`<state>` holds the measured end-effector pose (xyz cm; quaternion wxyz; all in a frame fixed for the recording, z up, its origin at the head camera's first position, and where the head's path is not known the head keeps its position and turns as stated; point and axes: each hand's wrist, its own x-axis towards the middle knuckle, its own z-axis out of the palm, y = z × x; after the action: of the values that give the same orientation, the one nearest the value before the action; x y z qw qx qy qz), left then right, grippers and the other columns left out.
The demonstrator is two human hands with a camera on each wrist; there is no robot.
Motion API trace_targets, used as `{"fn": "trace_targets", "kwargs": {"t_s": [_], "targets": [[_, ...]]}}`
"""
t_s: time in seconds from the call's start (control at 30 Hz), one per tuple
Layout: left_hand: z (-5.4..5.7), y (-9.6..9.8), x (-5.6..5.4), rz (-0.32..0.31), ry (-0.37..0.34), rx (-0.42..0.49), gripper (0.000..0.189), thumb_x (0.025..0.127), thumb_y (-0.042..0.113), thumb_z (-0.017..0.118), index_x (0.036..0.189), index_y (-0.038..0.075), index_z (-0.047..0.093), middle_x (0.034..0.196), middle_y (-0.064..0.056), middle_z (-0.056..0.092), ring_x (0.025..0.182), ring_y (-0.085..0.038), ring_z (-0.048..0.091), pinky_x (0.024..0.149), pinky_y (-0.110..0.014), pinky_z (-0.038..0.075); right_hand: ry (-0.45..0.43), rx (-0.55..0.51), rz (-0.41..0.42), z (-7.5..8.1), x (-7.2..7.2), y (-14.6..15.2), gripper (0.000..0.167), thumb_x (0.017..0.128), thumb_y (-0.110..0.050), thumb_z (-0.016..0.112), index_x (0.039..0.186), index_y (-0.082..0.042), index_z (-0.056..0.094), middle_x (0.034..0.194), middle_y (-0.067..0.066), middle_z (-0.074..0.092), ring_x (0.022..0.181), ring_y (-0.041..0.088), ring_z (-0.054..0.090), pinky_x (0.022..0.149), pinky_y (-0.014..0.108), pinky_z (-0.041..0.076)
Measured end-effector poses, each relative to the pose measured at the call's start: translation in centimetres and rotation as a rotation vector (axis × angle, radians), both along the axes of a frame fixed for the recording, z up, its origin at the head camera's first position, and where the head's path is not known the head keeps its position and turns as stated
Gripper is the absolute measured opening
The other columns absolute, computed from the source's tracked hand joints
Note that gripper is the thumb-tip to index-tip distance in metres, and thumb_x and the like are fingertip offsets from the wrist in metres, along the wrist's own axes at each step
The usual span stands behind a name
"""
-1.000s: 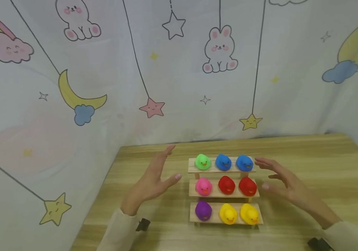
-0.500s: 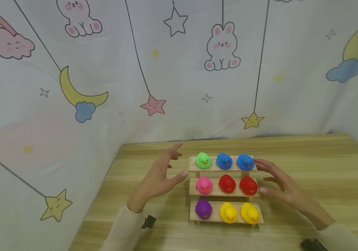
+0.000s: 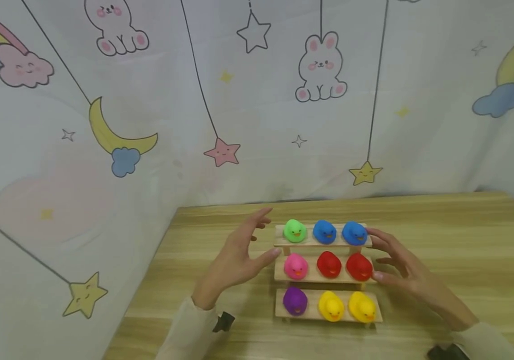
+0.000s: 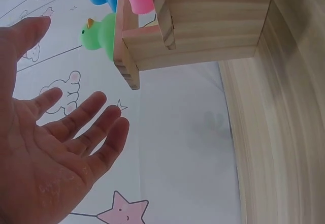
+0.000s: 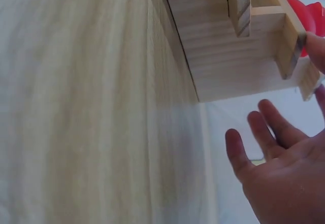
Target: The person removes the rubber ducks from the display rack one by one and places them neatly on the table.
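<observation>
A three-step wooden stand [image 3: 312, 311] bears rubber ducks. Its top step has a green duck [image 3: 294, 231] and two blue ducks [image 3: 324, 232]; the middle has a pink duck [image 3: 296, 266] and two red ducks [image 3: 329, 265]; the bottom has a purple duck [image 3: 295, 301] and two yellow ducks [image 3: 331, 306]. My left hand [image 3: 234, 260] is at the stand's left side, fingers spread and relaxed; the left wrist view shows a gap to the wood. At the right side, my right hand [image 3: 414, 272] has its thumb against the middle step's end in the right wrist view, fingers loosely extended.
The stand rests on a wood-grain table [image 3: 455, 240]. A white cloth backdrop [image 3: 266, 115] printed with bunnies, stars and moons rises behind the table and along its left side. Dark straps [image 3: 223, 322] show at both wrists.
Both hands have moved inward towards the stand's two ends, the left hand to the right and the right hand to the left. The ducks keep their places on the steps.
</observation>
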<state>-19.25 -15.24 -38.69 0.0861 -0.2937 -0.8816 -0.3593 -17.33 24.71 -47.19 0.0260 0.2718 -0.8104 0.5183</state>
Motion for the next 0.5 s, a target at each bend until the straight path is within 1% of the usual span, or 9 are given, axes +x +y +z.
{"fn": "trace_targets", "kwargs": {"t_s": [0.1,0.2,0.3,0.4,0.43,0.5], "targets": [[0.1,0.6,-0.3,-0.006,-0.003,0.013,0.085,0.097,0.033,0.080,0.167,0.034,0.032,0.154,0.001,0.058,0.140,-0.020,0.058,0.103,-0.047,0.058,-0.014,-0.007,0.008,-0.3,-0.1,0.1,0.088,0.099,-0.004,0.068,0.172,-0.021,0.023,0.174,-0.015,0.032,0.143,-0.007,0.045,0.105,0.023,0.054],[0.3,1.2,-0.7,-0.016,-0.001,0.023,0.083,0.097,0.033,0.080,0.166,0.033,0.035,0.154,0.002,0.059,0.140,-0.020,0.057,0.104,-0.048,0.058,-0.036,-0.019,0.011,-0.6,-0.2,0.2,0.089,0.099,-0.006,0.069,0.172,-0.023,0.021,0.170,-0.017,0.037,0.142,-0.003,0.050,0.104,0.024,0.056],[0.4,1.4,-0.9,-0.021,0.007,0.040,0.081,0.096,0.032,0.080,0.165,0.031,0.038,0.154,0.002,0.060,0.140,-0.022,0.058,0.103,-0.050,0.058,-0.052,-0.045,0.057,-0.7,-0.4,0.2,0.090,0.099,-0.005,0.067,0.173,-0.021,0.017,0.163,-0.023,0.044,0.140,-0.001,0.053,0.103,0.023,0.056],[0.4,1.5,-0.9,-0.018,0.016,0.055,0.080,0.095,0.030,0.081,0.164,0.030,0.040,0.154,0.002,0.061,0.138,-0.022,0.060,0.102,-0.047,0.057,-0.054,-0.084,0.116,-0.9,-0.5,0.2,0.090,0.100,0.000,0.063,0.173,-0.017,0.013,0.158,-0.025,0.049,0.141,0.000,0.053,0.104,0.022,0.055],[0.3,1.6,-0.9,-0.018,0.020,0.059,0.079,0.095,0.029,0.081,0.163,0.029,0.041,0.154,0.002,0.061,0.137,-0.023,0.060,0.101,-0.047,0.057,-0.053,-0.093,0.128,-1.0,-0.5,0.2,0.090,0.100,0.001,0.062,0.173,-0.016,0.012,0.158,-0.023,0.050,0.141,0.000,0.053,0.105,0.022,0.054],[0.0,1.8,-0.9,-0.019,0.029,0.061,0.077,0.095,0.027,0.081,0.162,0.026,0.043,0.153,0.002,0.061,0.136,-0.023,0.060,0.101,-0.046,0.057,-0.057,-0.109,0.135,-1.1,-0.5,0.2,0.090,0.099,0.001,0.061,0.173,-0.016,0.012,0.159,-0.016,0.052,0.140,0.000,0.054,0.105,0.022,0.055]]}}
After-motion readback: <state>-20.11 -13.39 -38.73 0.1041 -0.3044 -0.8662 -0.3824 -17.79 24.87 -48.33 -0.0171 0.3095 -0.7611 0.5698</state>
